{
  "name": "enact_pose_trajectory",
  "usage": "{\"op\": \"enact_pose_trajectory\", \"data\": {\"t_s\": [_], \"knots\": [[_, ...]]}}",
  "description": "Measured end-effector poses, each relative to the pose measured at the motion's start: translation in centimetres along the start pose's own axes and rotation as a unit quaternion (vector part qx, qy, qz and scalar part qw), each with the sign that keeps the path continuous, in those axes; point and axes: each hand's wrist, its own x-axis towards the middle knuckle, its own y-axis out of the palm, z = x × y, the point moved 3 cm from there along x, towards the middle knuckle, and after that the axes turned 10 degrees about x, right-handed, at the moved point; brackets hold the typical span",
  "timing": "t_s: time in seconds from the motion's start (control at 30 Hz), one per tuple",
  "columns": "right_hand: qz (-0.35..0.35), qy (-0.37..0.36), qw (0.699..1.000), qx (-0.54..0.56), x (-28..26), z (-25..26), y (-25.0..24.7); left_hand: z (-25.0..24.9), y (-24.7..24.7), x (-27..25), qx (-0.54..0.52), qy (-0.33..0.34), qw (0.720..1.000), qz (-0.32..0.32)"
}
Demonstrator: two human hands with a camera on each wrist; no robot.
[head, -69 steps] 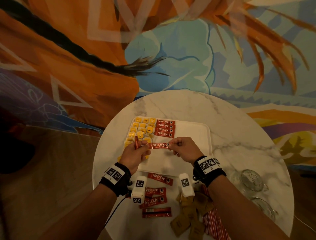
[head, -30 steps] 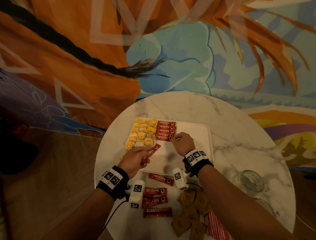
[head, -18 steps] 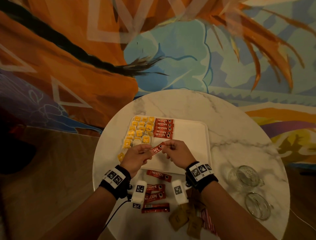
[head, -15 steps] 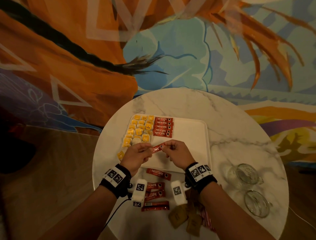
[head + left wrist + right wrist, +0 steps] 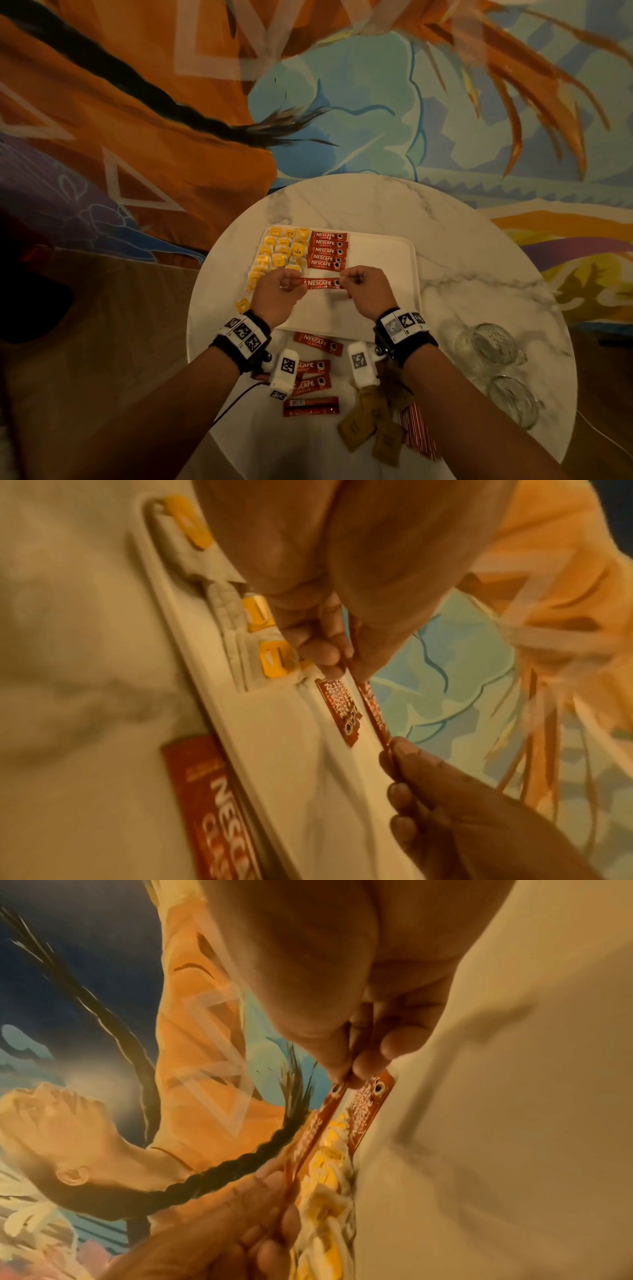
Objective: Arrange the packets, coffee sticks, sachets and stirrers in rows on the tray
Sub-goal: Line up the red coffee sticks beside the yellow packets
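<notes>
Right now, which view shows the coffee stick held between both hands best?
The head view: the coffee stick faces the camera, label readable, level above the tray, left hand and right hand pinching its ends. Both wrist views show it nearly edge-on, blurred, with only the pinching fingers.

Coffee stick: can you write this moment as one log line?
left hand pinches coffee stick | right hand pinches other end | above tray

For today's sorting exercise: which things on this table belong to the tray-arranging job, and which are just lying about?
Belong to the job:
tray
yellow tea packets
coffee stick pinched by both hands
loose coffee sticks
brown sachets
striped stirrers

Just lying about:
two glass mugs
cable
</notes>
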Motion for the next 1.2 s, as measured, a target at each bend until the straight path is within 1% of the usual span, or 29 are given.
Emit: {"op": "enact_pose_trajectory", "data": {"t_s": [0.1,0.17,0.27,0.37,0.43,0.5,0.57,0.63,0.7,0.87,0.93,1.03,1.2], "knots": [[-0.034,-0.002,0.997,-0.066,1.5,-0.1,-0.2,-0.1,-0.1,1.9,0.092,0.045,0.995,-0.006],[-0.043,0.002,0.992,-0.121,2.2,-0.2,0.1,-0.1,0.1,3.1,0.155,0.065,0.986,0.004],[-0.042,0.022,0.986,-0.159,3.0,-0.6,0.7,-0.3,0.6,4.2,0.237,0.078,0.968,0.035],[-0.044,0.040,0.983,-0.175,3.5,-0.7,1.1,-0.6,1.2,4.9,0.282,0.076,0.954,0.061],[-0.045,0.041,0.981,-0.182,3.7,-0.6,1.4,-1.1,1.7,5.2,0.337,0.095,0.934,0.074],[-0.043,0.037,0.980,-0.192,3.9,-0.5,1.5,-1.6,2.2,5.6,0.408,0.130,0.900,0.080],[-0.041,0.032,0.980,-0.194,4.0,-0.6,1.6,-1.6,2.5,6.0,0.452,0.145,0.877,0.079],[-0.038,0.031,0.979,-0.199,4.2,-0.7,1.6,-1.4,2.6,6.4,0.473,0.141,0.866,0.079],[-0.038,0.031,0.979,-0.197,4.3,-0.7,1.5,-1.2,2.6,6.7,0.482,0.138,0.862,0.080],[-0.035,0.030,0.980,-0.193,4.5,-0.6,1.6,-0.7,2.8,7.2,0.494,0.135,0.856,0.074],[-0.033,0.020,0.981,-0.188,4.5,-0.4,1.5,-0.8,3.0,7.3,0.493,0.144,0.855,0.071],[-0.011,-0.002,0.978,-0.206,4.3,-0.1,1.5,-1.2,3.3,7.4,0.489,0.154,0.856,0.069],[0.026,-0.009,0.972,-0.235,4.2,0.5,1.6,-1.2,3.4,7.7,0.500,0.133,0.851,0.088]]}}
